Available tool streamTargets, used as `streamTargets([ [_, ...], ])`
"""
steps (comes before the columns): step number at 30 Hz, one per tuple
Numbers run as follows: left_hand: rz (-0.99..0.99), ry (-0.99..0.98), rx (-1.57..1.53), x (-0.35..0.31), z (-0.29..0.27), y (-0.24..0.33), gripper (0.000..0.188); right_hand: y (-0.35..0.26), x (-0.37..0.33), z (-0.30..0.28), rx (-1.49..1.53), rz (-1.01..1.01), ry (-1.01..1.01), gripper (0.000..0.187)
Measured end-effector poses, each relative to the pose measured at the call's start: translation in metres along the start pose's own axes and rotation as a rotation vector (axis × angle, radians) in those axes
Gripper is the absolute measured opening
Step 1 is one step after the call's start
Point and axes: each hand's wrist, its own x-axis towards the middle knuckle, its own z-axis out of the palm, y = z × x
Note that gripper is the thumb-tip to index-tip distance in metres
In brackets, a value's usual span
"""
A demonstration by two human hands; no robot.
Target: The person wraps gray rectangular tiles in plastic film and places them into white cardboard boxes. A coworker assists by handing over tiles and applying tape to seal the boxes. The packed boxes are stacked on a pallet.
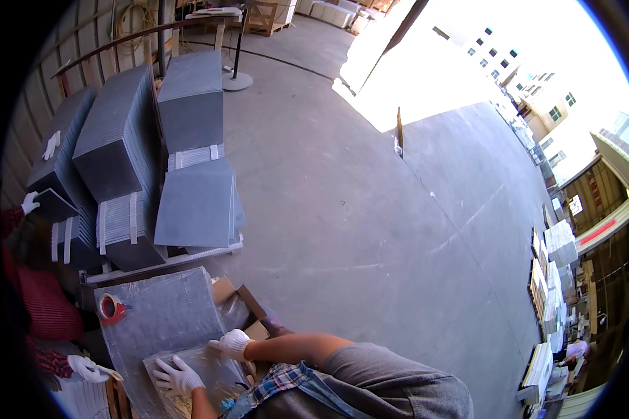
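Left hand (177,376) and right hand (232,343), gloved, lie flat on plastic-wrapped grey slab (189,370)

We see a grey concrete floor (342,209) carrying a low white pallet (168,260) stacked with dark grey slabs (189,105). Near its front edge, cardboard boxes (241,307) sit directly on the floor.

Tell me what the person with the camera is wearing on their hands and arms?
Both the left hand and the right hand wear white knitted work gloves that end at the wrist. The forearms are bare, with no long sleeves over them. Higher up there is a grey short sleeve, and a blue, white and red checked cloth shows near the chest.
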Motion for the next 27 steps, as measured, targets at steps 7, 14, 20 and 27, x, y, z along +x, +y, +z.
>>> streamTargets([
  [7,-0.022,-0.036,0.040,-0.004,-0.008,0.003,0.068,0.002,-0.003,-0.016,0.068,-0.023,-0.141,0.058],
  [14,-0.031,-0.039,0.074,-0.006,-0.011,-0.001,0.067,-0.003,-0.008,-0.030,0.102,-0.042,-0.220,0.059],
  [20,-0.029,-0.022,0.083,-0.005,-0.003,-0.003,0.068,-0.001,-0.009,-0.027,0.128,-0.040,-0.227,0.057],
  [27,-0.031,-0.027,0.082,-0.006,-0.004,-0.004,0.068,0.007,-0.001,-0.009,0.116,-0.104,-0.181,0.071],
])
